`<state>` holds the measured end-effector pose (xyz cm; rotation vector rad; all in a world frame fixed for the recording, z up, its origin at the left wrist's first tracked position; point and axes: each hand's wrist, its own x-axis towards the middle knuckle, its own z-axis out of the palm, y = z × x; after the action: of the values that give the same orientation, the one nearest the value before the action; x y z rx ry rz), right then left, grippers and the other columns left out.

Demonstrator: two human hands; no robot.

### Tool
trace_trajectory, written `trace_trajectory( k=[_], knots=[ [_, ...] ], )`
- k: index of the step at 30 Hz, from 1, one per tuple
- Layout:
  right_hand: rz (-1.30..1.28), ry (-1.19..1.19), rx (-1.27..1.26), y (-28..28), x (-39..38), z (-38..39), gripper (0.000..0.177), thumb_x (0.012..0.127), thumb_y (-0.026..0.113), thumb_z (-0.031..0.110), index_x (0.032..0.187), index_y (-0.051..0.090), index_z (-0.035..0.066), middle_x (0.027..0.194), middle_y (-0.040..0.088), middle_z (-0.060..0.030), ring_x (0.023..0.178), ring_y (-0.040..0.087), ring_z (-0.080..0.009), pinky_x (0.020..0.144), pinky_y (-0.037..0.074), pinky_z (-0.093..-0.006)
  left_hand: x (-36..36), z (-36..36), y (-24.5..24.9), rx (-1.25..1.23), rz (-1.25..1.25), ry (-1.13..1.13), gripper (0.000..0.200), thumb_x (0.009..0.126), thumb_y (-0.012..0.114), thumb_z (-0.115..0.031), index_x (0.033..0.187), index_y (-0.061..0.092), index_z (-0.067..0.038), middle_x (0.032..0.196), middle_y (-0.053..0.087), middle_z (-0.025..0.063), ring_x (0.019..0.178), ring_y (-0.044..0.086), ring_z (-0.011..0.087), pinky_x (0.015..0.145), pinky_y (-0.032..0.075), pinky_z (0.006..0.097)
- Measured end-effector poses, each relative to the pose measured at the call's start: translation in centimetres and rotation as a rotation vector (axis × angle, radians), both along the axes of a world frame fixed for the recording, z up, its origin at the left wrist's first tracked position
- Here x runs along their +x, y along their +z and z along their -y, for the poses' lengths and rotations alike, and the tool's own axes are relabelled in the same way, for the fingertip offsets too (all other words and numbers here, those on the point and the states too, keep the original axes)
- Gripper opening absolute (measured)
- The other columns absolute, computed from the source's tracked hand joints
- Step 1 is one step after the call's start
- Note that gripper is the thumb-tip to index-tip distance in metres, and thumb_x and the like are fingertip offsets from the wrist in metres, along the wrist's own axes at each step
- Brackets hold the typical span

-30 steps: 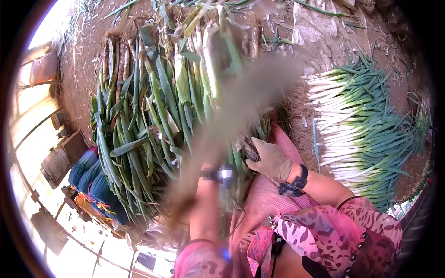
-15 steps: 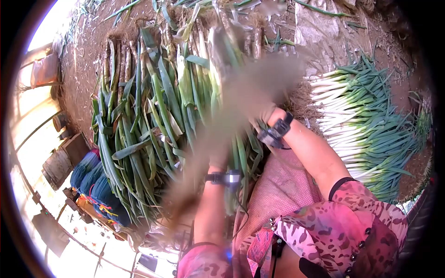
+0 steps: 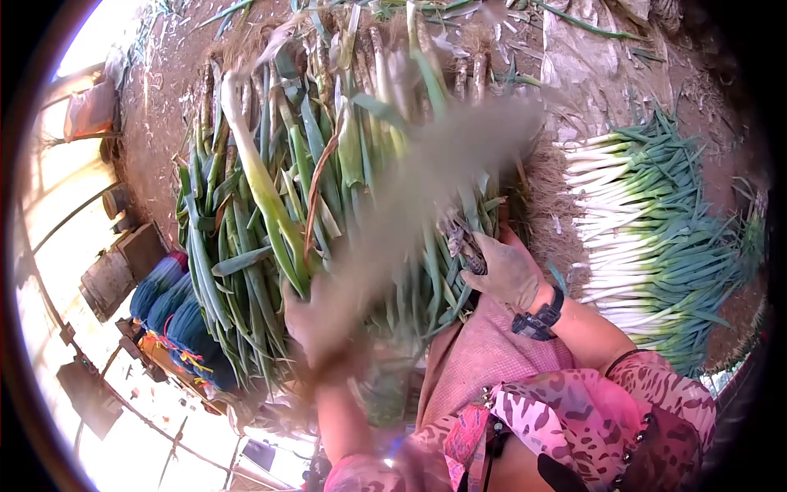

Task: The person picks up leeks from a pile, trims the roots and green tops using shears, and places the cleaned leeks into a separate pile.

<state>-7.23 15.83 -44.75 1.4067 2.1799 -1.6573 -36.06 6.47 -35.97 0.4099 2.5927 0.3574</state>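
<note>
My left hand (image 3: 310, 324), partly hidden by a blurred smear across the view, is closed round the green leaves of a long green onion (image 3: 258, 172). Its peeled white stem points up and left over a heap of unpeeled green onions (image 3: 234, 254) with dirty stems and roots. My right hand (image 3: 510, 275), in a dusty glove, has its fingers closed on a grey-brown shrivelled strip of onion skin (image 3: 461, 244) at the heap's right edge.
Cleaned green onions (image 3: 635, 238) lie in a neat row on the right, white ends inward. Bundles of dark blue-green yarn-like strands (image 3: 184, 320) sit at the left. A pink woven sack (image 3: 484, 353) covers my lap. Soil and scraps surround the heap.
My left hand has moved down and left, and the white-stemmed onion now shows in it. My right hand has come down from the smeared area towards my lap.
</note>
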Motion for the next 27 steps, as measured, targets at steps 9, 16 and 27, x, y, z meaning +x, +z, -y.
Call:
trace_trajectory(
  k=[9, 16, 27],
  knots=[
    [-0.006, -0.081, -0.029, -3.0, -2.9, 1.2, 0.055, 0.082, 0.073, 0.034, 0.122, 0.055, 0.000, 0.103, 0.067, -0.0220, 0.099, 0.065, -0.0410, 0.086, 0.051, -0.0481, -0.2, -10.1, -18.8, -0.219, -0.303, -0.579, 0.067, 0.080, 0.079, -0.041, 0.130, 0.058, -0.001, 0.126, 0.065, 0.0214, 0.117, 0.063, 0.0356, 0.100, 0.051, 0.0453],
    [-0.022, -0.123, -0.100, -2.9, -2.3, 0.5, 0.055, 0.081, 0.075, 0.033, 0.122, 0.056, 0.002, 0.099, 0.067, -0.0239, 0.095, 0.064, -0.0426, 0.084, 0.051, -0.0480, -0.2, -10.8, -17.0, -0.220, -0.016, -0.511, 0.052, 0.080, 0.067, -0.040, 0.112, 0.065, 0.001, 0.109, 0.071, 0.0254, 0.101, 0.069, 0.0404, 0.090, 0.055, 0.0473],
    [-0.071, -0.216, -0.359, 2.5, -0.9, -1.1, 0.057, 0.083, 0.074, 0.032, 0.127, 0.057, 0.001, 0.099, 0.068, -0.0204, 0.092, 0.067, -0.0374, 0.082, 0.053, -0.0398, 0.1, -6.7, -6.7, 0.523, 0.565, 0.034, 0.032, 0.097, 0.063, -0.022, 0.112, 0.067, 0.006, 0.090, 0.069, 0.0047, 0.082, 0.058, 0.0078, 0.073, 0.049, 0.0268]
  ],
)
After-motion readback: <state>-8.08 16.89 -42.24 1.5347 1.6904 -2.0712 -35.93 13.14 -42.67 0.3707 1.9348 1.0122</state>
